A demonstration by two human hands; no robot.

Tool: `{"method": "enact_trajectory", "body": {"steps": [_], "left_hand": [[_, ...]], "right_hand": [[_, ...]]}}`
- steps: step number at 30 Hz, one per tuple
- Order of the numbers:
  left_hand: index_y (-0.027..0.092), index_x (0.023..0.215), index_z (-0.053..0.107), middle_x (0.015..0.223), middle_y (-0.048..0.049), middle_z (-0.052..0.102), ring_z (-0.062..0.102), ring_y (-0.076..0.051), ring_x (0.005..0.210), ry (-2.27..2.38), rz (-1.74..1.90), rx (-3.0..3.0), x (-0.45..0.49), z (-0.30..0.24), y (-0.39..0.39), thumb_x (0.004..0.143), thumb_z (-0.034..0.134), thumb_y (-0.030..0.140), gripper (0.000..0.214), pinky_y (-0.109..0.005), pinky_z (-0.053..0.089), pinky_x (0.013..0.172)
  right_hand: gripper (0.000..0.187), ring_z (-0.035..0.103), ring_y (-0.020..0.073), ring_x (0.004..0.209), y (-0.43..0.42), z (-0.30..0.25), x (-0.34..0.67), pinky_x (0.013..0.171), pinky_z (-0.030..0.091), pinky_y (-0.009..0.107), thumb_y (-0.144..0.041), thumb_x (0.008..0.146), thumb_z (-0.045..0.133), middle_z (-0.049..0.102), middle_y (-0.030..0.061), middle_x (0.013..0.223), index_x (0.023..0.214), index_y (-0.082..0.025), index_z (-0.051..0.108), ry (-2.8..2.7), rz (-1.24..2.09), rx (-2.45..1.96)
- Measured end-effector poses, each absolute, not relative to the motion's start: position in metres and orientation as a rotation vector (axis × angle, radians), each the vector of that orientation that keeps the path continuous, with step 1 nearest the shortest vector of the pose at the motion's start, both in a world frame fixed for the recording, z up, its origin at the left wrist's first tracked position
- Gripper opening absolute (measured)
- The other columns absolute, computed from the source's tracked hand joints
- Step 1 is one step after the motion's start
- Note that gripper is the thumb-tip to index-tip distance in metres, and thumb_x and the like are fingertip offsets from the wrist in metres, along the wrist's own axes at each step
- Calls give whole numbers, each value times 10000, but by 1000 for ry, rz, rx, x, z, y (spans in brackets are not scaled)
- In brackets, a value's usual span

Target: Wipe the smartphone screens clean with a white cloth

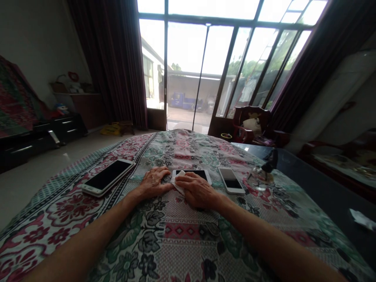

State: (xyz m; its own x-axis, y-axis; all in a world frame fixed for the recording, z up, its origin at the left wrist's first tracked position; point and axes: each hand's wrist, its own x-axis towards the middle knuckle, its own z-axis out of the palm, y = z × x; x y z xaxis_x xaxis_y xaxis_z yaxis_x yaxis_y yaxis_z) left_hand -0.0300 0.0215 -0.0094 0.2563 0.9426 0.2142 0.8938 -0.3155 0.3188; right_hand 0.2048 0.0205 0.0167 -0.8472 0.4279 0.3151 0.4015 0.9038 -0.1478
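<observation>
A white smartphone (pixel 208 177) with a dark screen lies sideways on the patterned tablecloth (pixel 182 231), partly covered by my right hand. My right hand (pixel 197 191) presses a white tissue (pixel 178 183) onto the phone's left part, fingers closed over it. Just left of that phone, my left hand (pixel 154 182) rests with fingers stretched out, its thumb close to the tissue; nothing shows in it. Farther left lies a larger white phone (pixel 109 177), screen up. To the right is a smaller white phone (pixel 232 181), also face up.
A clear spray bottle (pixel 261 176) with a black nozzle stands right of the phones. Crumpled white tissue (pixel 362 218) lies on the dark surface (pixel 320 192) at right. A wooden chair (pixel 252 123) stands beyond the table, near the glass doors.
</observation>
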Motion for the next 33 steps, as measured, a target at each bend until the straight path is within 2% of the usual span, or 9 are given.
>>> {"method": "enact_trajectory", "body": {"steps": [5,10,12,18,23,28,33], "left_hand": [[265,1231,622,1447,-47,545,450,-296,1348,1738,558,2437,-29,-9,19,843,558,570,498,-443,342,1135],[263,1398,517,1497,-76,500,413,-306,1389,1808,532,2404,-28,-10,20,833,565,571,645,-449,335,1134],[253,1407,519,1502,-78,493,406,-314,1395,1804,508,2413,-28,-10,20,838,551,582,658,-452,334,1135],[264,1389,553,1503,-68,493,414,-321,1384,1767,468,2449,-30,-8,20,854,539,600,632,-457,320,1140],[282,1391,550,1506,-59,490,415,-303,1379,1747,449,2466,-31,-8,21,865,540,581,605,-440,303,1147],[269,1397,547,1505,-61,488,405,-303,1385,1743,451,2451,-31,-8,21,873,530,576,608,-441,293,1154],[257,1421,524,1506,-77,487,413,-309,1382,1756,476,2456,-31,-9,20,872,544,560,627,-454,303,1148]], "right_hand": [[410,535,173,1215,16,16,204,1117,345,369,-106,887,449,615,37,1342,1248,-211,611,-2687,106,-669],[461,485,166,1296,19,15,197,1146,319,382,-91,876,450,566,49,1412,1307,-203,568,-2710,88,-643],[450,488,165,1294,21,14,197,1144,321,377,-96,876,451,574,45,1404,1292,-207,579,-2705,106,-640],[356,580,145,1151,23,17,214,1083,374,327,-103,868,446,665,2,1264,1092,-235,690,-2687,177,-636],[335,623,148,1081,29,28,243,1017,421,320,-87,835,466,703,-37,1194,960,-265,720,-2666,154,-817],[295,671,146,968,42,43,273,846,460,258,-32,794,490,744,-23,1071,745,-237,697,-2711,183,-1059],[281,648,135,899,40,46,271,842,456,262,-40,835,479,729,-4,1045,797,-231,683,-2755,142,-1024]]}}
